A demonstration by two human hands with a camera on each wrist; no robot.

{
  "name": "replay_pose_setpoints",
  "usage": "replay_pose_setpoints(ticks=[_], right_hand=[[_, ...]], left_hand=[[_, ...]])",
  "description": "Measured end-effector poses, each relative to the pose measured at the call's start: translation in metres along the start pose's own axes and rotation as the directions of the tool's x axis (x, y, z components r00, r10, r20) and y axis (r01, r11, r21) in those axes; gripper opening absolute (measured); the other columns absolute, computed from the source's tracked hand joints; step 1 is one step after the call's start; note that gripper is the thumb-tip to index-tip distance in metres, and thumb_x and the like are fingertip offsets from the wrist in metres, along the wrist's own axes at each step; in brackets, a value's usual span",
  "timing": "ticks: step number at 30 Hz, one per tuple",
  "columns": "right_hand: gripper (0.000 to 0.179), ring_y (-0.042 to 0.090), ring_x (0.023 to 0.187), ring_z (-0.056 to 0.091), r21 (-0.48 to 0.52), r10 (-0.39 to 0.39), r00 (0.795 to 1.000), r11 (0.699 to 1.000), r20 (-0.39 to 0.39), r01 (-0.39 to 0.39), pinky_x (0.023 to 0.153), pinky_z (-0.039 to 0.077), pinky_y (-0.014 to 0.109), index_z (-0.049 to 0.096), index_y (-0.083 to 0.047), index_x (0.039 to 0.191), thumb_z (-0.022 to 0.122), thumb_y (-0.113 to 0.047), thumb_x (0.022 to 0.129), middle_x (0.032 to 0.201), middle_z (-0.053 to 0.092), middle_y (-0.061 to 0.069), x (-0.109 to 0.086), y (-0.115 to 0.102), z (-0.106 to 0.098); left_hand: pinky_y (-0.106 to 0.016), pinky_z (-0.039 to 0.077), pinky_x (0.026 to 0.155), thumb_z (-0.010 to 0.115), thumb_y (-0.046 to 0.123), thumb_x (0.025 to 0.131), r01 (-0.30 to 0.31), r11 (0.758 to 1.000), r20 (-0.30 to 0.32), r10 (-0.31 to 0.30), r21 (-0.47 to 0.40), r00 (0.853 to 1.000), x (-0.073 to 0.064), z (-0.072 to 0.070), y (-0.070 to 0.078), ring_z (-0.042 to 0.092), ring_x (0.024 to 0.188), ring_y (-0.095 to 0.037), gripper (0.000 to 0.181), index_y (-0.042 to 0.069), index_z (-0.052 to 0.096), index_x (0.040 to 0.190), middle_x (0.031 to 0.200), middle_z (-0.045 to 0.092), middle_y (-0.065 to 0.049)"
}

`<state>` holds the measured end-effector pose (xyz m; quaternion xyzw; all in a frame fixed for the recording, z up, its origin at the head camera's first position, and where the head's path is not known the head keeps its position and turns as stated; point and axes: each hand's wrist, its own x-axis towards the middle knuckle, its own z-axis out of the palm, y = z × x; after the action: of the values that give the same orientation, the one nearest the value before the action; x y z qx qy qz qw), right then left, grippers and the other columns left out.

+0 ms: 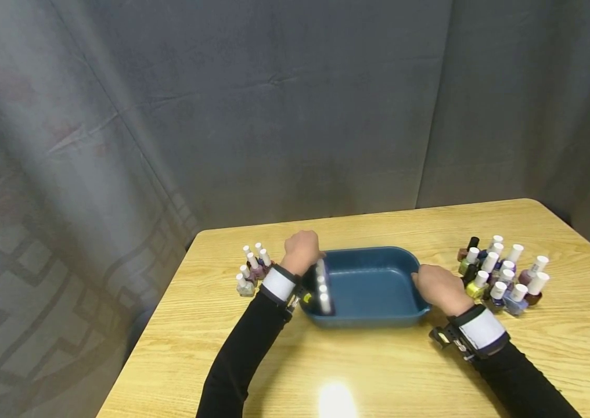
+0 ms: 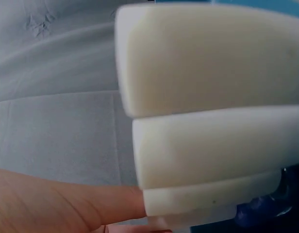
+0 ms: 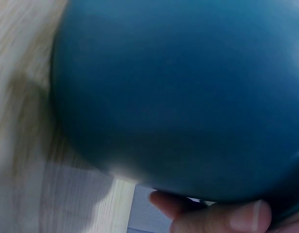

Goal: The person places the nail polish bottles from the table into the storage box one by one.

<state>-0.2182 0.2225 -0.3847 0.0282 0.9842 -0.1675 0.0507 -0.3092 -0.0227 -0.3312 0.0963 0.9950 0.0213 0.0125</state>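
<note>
My left hand holds a row of several nail polish bottles at the left end of a blue plastic tray. They look blurred in the head view. Up close in the left wrist view, their white caps line up side by side, a finger reaching the far end of the row. A dark blue bottle shows beneath the caps. At the tray's right end, my right hand grips the rim. The right wrist view has fingertips against the tray wall.
To the left stands a small group of nail polish bottles with white caps. A larger cluster of bottles stands close to the right of my right hand. All are on a light wooden table, with a grey curtain behind its far edge.
</note>
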Motion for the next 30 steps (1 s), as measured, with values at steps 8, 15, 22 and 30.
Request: replay_pose_setpoints(ticks=[8, 15, 22, 30], right_hand=[[0.035, 0.026, 0.066, 0.054, 0.003, -0.002, 1.0, 1.0, 0.0, 0.002, 0.052, 0.043, 0.039, 0.054, -0.004, 0.068, 0.038, -0.019, 0.095, 0.078, 0.057, 0.018, 0.001, -0.002, 0.0], [0.034, 0.026, 0.066, 0.053, -0.001, -0.006, 1.0, 1.0, 0.004, 0.006, 0.052, 0.042, 0.037, 0.053, -0.005, 0.067, 0.038, -0.019, 0.095, 0.075, 0.056, 0.016, 0.002, -0.003, 0.001], [0.034, 0.027, 0.067, 0.054, -0.006, 0.004, 1.0, 1.0, -0.003, -0.004, 0.053, 0.043, 0.039, 0.054, -0.004, 0.068, 0.039, -0.02, 0.095, 0.079, 0.058, 0.018, 0.003, -0.003, 0.0], [0.034, 0.026, 0.067, 0.054, -0.002, 0.011, 1.0, 1.0, 0.003, -0.011, 0.051, 0.043, 0.04, 0.055, -0.003, 0.07, 0.038, -0.02, 0.095, 0.079, 0.057, 0.019, 0.005, -0.001, 0.0]], left_hand=[[-0.025, 0.039, 0.049, 0.071, 0.041, 0.077, 0.018, 1.0, 0.021, -0.018, 0.011, 1.0, 0.001, -0.002, 0.001, 0.053, 0.06, -0.014, 0.031, 0.011, 0.064, 0.077, 0.07, 0.058, -0.002], [-0.025, 0.039, 0.05, 0.071, 0.043, 0.076, 0.026, 0.999, 0.024, -0.027, 0.029, 0.999, 0.0, -0.003, 0.0, 0.053, 0.061, -0.014, 0.032, 0.011, 0.064, 0.077, 0.071, 0.059, -0.002], [-0.026, 0.04, 0.051, 0.071, 0.042, 0.076, 0.02, 0.999, 0.013, -0.02, 0.03, 1.0, -0.002, -0.004, 0.0, 0.054, 0.061, -0.015, 0.032, 0.011, 0.065, 0.078, 0.072, 0.06, -0.003], [-0.029, 0.041, 0.049, 0.067, 0.044, 0.08, 0.045, 0.999, -0.016, -0.045, 0.006, 0.999, -0.006, -0.017, -0.016, 0.058, 0.066, -0.016, 0.033, 0.011, 0.065, 0.078, 0.075, 0.063, -0.004]])
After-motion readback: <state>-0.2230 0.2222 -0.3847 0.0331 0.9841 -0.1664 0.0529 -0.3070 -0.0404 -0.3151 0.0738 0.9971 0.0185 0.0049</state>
